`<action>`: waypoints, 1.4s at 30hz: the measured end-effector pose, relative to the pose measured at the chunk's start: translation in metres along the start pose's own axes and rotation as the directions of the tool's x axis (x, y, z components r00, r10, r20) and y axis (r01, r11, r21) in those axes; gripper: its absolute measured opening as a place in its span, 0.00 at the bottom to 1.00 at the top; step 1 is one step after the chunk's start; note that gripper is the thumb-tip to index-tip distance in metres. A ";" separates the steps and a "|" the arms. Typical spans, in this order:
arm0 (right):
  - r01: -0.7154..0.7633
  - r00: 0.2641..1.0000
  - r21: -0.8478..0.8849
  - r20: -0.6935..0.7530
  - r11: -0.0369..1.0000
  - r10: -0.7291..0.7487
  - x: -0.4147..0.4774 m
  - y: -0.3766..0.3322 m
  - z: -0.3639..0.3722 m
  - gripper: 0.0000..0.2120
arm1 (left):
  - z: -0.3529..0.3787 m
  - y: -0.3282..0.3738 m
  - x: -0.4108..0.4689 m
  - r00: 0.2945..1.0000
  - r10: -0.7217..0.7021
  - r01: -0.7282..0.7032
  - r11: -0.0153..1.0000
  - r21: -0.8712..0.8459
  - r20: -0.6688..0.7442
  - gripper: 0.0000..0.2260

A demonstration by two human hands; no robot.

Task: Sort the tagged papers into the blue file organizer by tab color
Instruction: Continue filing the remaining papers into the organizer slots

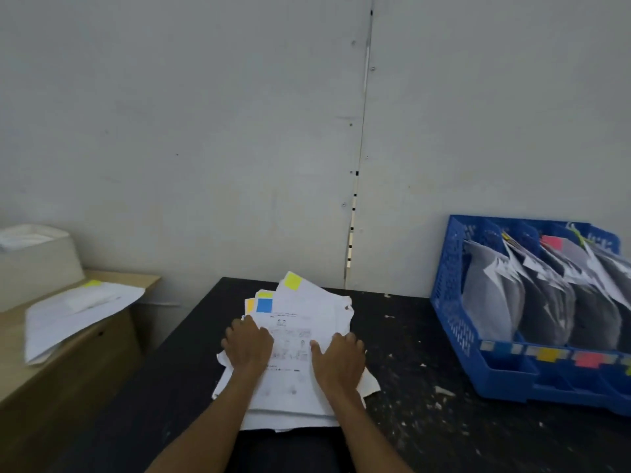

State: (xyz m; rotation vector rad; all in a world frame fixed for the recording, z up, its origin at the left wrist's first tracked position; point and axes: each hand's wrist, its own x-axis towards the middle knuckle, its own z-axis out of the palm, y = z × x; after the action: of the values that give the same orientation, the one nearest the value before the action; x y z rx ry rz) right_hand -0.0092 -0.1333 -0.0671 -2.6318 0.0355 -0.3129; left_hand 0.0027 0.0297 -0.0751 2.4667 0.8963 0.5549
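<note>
Both hands, left hand [247, 346] and right hand [339, 355], lay spread flat on the paper stack [307, 322]; the blue file organizer [447, 302] stood well to the right, nearer the right hand.

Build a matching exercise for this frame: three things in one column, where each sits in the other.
Things:
1. blue plastic file organizer
2. stack of white tagged papers
3. loose white sheets with a yellow tab

Places:
A. on the tan wooden cabinet, left
B. under the left hand and right hand
C. right side of the black table

Pairs: 1-C, 2-B, 3-A.
</note>
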 end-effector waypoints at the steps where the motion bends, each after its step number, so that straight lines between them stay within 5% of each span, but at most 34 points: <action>1: 0.000 1.000 -0.041 -0.024 0.999 -0.001 -0.003 -0.001 0.004 0.22 | 0.003 -0.006 0.000 1.000 0.014 -0.014 1.000 -0.016 -0.013 0.16; 10: 0.006 0.992 -0.033 -0.125 0.999 -0.010 -0.006 0.000 0.017 0.16 | 0.007 -0.014 0.000 0.997 0.061 -0.061 0.998 0.007 -0.039 0.14; 17: -0.132 0.981 0.252 -0.109 0.959 0.163 0.000 0.006 0.016 0.04 | 0.012 -0.016 0.000 0.996 0.082 -0.080 0.996 0.033 -0.036 0.16; 23: 0.128 0.948 0.394 -0.317 0.910 0.004 -0.006 0.001 0.020 0.05 | 0.013 -0.017 -0.002 0.994 0.098 -0.096 0.994 0.049 -0.051 0.16; 28: 0.263 0.935 0.469 -0.339 0.843 -0.104 -0.010 0.001 0.021 0.04 | 0.011 -0.012 -0.005 0.979 0.168 -0.168 0.986 0.007 -0.117 0.13; 37: 0.369 0.813 0.561 -0.582 0.741 0.036 0.018 0.020 -0.047 0.05 | 0.013 0.081 -0.035 0.943 0.323 -0.333 0.900 -0.280 -0.081 0.12; 42: 0.369 0.661 0.490 -0.736 0.790 0.148 0.042 0.067 -0.118 0.08 | 0.027 0.194 -0.086 0.868 0.490 -0.342 0.705 -0.621 0.079 0.24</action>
State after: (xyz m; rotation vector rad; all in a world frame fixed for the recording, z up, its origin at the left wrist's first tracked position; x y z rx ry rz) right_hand 0.0074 -0.2507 0.0109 -1.6909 0.0274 -1.2313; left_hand 0.0513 -0.1685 -0.0106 2.0692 0.0115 0.5602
